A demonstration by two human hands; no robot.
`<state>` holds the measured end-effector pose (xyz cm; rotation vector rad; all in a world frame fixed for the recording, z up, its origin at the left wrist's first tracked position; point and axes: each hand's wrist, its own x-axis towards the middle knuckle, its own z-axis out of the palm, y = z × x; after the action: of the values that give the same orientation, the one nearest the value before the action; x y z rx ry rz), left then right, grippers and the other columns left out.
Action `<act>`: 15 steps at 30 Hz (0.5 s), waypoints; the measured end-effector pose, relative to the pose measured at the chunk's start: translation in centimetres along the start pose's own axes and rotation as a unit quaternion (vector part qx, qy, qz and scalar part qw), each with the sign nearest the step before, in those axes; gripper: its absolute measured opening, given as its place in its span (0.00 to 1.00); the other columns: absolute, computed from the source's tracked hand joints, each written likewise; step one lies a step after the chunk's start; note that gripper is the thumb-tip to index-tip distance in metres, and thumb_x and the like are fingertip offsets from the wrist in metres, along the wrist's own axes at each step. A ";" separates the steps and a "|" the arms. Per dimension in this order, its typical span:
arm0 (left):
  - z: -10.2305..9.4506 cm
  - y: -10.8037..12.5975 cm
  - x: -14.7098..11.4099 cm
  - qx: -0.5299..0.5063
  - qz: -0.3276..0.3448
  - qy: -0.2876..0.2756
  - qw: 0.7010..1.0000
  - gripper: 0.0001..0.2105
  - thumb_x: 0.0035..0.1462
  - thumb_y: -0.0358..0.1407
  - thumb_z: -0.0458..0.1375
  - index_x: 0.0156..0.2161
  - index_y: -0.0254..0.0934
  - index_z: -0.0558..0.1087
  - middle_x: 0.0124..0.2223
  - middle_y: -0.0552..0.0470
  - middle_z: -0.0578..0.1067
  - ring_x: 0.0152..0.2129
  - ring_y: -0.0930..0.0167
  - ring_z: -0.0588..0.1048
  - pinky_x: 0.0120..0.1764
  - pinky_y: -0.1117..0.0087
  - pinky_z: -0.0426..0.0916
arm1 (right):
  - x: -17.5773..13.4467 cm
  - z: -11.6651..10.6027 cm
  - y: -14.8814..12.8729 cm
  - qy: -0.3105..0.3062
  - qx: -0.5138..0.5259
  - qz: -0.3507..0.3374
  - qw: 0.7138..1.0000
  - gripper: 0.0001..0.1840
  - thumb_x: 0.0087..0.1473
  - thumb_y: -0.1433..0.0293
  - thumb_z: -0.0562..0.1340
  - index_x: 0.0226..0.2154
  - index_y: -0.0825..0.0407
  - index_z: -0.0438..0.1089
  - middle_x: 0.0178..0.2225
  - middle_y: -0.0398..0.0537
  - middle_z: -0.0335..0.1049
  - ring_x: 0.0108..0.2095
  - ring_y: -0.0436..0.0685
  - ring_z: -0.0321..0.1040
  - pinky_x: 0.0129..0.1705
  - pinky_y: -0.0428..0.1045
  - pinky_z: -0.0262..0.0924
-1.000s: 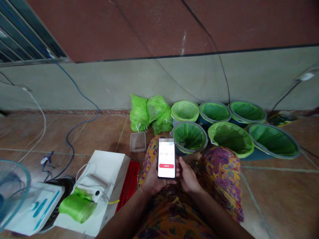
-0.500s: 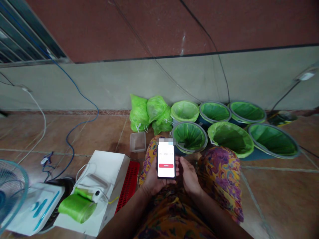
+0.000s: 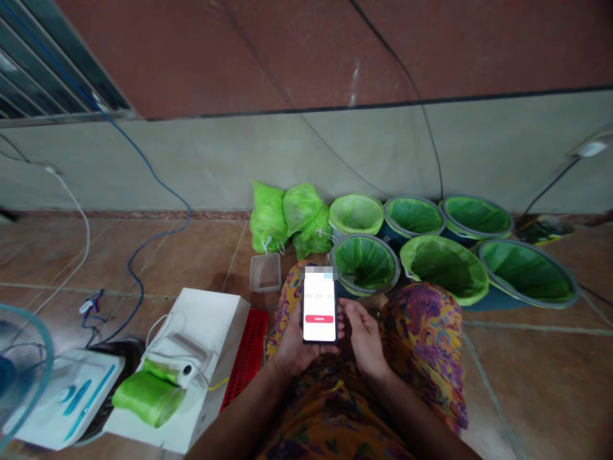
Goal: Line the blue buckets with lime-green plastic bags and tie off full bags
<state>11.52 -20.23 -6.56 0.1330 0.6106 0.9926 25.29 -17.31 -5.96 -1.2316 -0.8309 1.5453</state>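
My left hand is wrapped round a smartphone, its fingertips showing along the right edge. The lit white screen shows a running timer and a red button; its top is blurred out. Just right of the phone, my right hand is loosely closed, fingers curled together, with nothing visible in it. Both hands are above my lap, between knees covered in patterned cloth. Beyond the phone stands a bin lined with a green bag.
More green-lined bins stand in two rows by the wall. Tied green bags and a clear plastic tub are left of them. At left are a white box bearing a green bag roll, a red basket and a fan.
The timer digits on the phone have advanced. The right hand has shifted very slightly, its fingers a little more drawn in; the phone stays in the left hand.
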 end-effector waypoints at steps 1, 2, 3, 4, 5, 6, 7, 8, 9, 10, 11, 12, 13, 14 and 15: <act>0.1 0.0 0.0 0.001 0.000 0.001 1.000 0.36 0.60 0.58 0.42 0.56 0.28 0.70 0.45 0.33 0.78 0.37 0.59 0.78 0.32 0.64 0.74 | 0.0 0.0 0.0 -0.001 0.000 0.000 1.000 0.24 0.49 0.49 0.64 0.38 0.51 0.73 0.28 0.43 0.72 0.22 0.48 0.63 0.19 0.44 0.58; 0.1 0.0 -0.1 0.003 0.000 0.001 1.000 0.36 0.60 0.58 0.42 0.55 0.27 0.70 0.45 0.33 0.78 0.37 0.60 0.78 0.32 0.64 0.73 | 0.0 0.0 0.0 -0.001 -0.001 -0.001 1.000 0.24 0.49 0.49 0.64 0.38 0.51 0.73 0.28 0.43 0.72 0.22 0.48 0.63 0.19 0.43 0.58; 0.2 0.1 -0.1 0.004 0.000 0.001 1.000 0.36 0.61 0.58 0.41 0.55 0.27 0.70 0.45 0.34 0.78 0.37 0.60 0.78 0.32 0.65 0.73 | 0.0 0.0 0.0 -0.003 -0.003 -0.002 1.000 0.24 0.49 0.49 0.64 0.38 0.51 0.73 0.28 0.43 0.72 0.22 0.47 0.62 0.19 0.43 0.58; 0.3 0.1 -0.1 0.007 -0.001 -0.001 1.000 0.36 0.61 0.58 0.41 0.55 0.26 0.71 0.45 0.34 0.78 0.37 0.60 0.78 0.32 0.65 0.73 | 0.0 0.0 0.0 -0.003 -0.005 -0.003 1.000 0.24 0.49 0.49 0.64 0.38 0.51 0.73 0.28 0.43 0.72 0.22 0.47 0.62 0.19 0.43 0.58; 0.3 0.1 -0.2 0.009 0.000 -0.003 1.000 0.36 0.61 0.58 0.41 0.54 0.26 0.71 0.45 0.34 0.78 0.37 0.61 0.78 0.31 0.66 0.73 | 0.0 0.1 -0.1 -0.002 -0.007 -0.003 1.000 0.24 0.49 0.49 0.64 0.37 0.51 0.73 0.28 0.43 0.72 0.22 0.47 0.62 0.19 0.43 0.58; 0.3 0.1 -0.2 0.011 0.000 -0.005 1.000 0.36 0.61 0.58 0.40 0.54 0.26 0.71 0.45 0.34 0.78 0.37 0.61 0.78 0.31 0.66 0.73 | -0.1 0.1 -0.1 0.000 -0.009 -0.003 1.000 0.24 0.48 0.49 0.64 0.37 0.51 0.74 0.28 0.43 0.71 0.22 0.47 0.62 0.18 0.43 0.58; 0.2 0.1 -0.1 0.011 0.001 -0.009 1.000 0.36 0.61 0.58 0.40 0.54 0.26 0.72 0.45 0.34 0.78 0.37 0.61 0.78 0.31 0.66 0.74 | -0.1 0.1 -0.2 0.003 -0.011 -0.002 1.000 0.24 0.48 0.48 0.65 0.37 0.50 0.74 0.27 0.43 0.71 0.22 0.48 0.62 0.18 0.43 0.57; 0.1 0.0 -0.1 0.010 0.002 -0.013 1.000 0.36 0.61 0.58 0.40 0.53 0.26 0.72 0.45 0.34 0.78 0.37 0.61 0.78 0.31 0.66 0.74 | -0.1 0.2 -0.3 0.005 -0.012 -0.001 1.000 0.24 0.47 0.48 0.65 0.36 0.50 0.74 0.27 0.43 0.71 0.22 0.48 0.62 0.18 0.43 0.58; 0.0 0.0 0.0 0.007 0.003 -0.018 1.000 0.36 0.61 0.58 0.40 0.53 0.26 0.72 0.45 0.34 0.78 0.37 0.61 0.79 0.32 0.66 0.74 | -0.2 0.2 -0.3 0.006 -0.012 0.000 1.000 0.24 0.47 0.48 0.65 0.36 0.50 0.74 0.27 0.43 0.71 0.22 0.48 0.62 0.18 0.43 0.58; -0.1 0.0 0.0 0.004 0.005 -0.023 1.000 0.36 0.61 0.58 0.40 0.53 0.26 0.72 0.45 0.34 0.78 0.37 0.60 0.79 0.32 0.66 0.74 | -0.2 0.3 -0.3 0.007 -0.012 0.001 1.000 0.24 0.47 0.48 0.65 0.36 0.51 0.74 0.26 0.43 0.71 0.22 0.48 0.62 0.18 0.43 0.57; -0.2 -0.1 0.1 -0.001 0.008 -0.027 1.000 0.37 0.61 0.58 0.41 0.53 0.25 0.72 0.45 0.34 0.78 0.36 0.60 0.79 0.32 0.65 0.74 | -0.2 0.3 -0.3 0.007 -0.013 0.003 1.000 0.24 0.47 0.48 0.65 0.36 0.51 0.74 0.26 0.43 0.70 0.21 0.47 0.61 0.18 0.43 0.57; -0.3 -0.1 0.1 -0.004 0.009 -0.030 1.000 0.37 0.61 0.58 0.41 0.53 0.25 0.72 0.45 0.33 0.78 0.36 0.60 0.79 0.32 0.65 0.74 | -0.2 0.3 -0.3 0.005 -0.013 0.005 1.000 0.25 0.47 0.48 0.65 0.36 0.51 0.74 0.25 0.43 0.70 0.21 0.47 0.61 0.18 0.43 0.57; -0.4 -0.2 0.2 -0.005 0.009 -0.031 0.999 0.37 0.61 0.59 0.41 0.53 0.25 0.72 0.45 0.33 0.78 0.37 0.60 0.79 0.32 0.65 0.74 | -0.2 0.3 -0.3 0.004 -0.012 0.007 1.000 0.25 0.47 0.48 0.65 0.36 0.51 0.74 0.25 0.42 0.70 0.20 0.47 0.60 0.18 0.43 0.56; -0.4 -0.2 0.2 -0.005 0.008 -0.030 1.000 0.37 0.60 0.59 0.41 0.53 0.26 0.72 0.45 0.33 0.78 0.37 0.60 0.79 0.32 0.65 0.74 | -0.2 0.3 -0.3 0.002 -0.013 0.009 1.000 0.25 0.47 0.47 0.65 0.37 0.51 0.74 0.24 0.42 0.69 0.20 0.47 0.59 0.18 0.43 0.56; -0.4 -0.2 0.2 -0.006 0.008 -0.028 1.000 0.37 0.61 0.59 0.41 0.53 0.26 0.72 0.45 0.33 0.78 0.37 0.60 0.79 0.32 0.65 0.74 | -0.2 0.3 -0.2 0.002 -0.014 0.010 1.000 0.25 0.47 0.47 0.64 0.37 0.51 0.74 0.24 0.42 0.69 0.20 0.46 0.59 0.18 0.43 0.56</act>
<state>11.54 -20.29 -7.06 0.1550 0.5542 1.0047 25.08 -17.43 -5.59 -1.2650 -0.8427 1.5519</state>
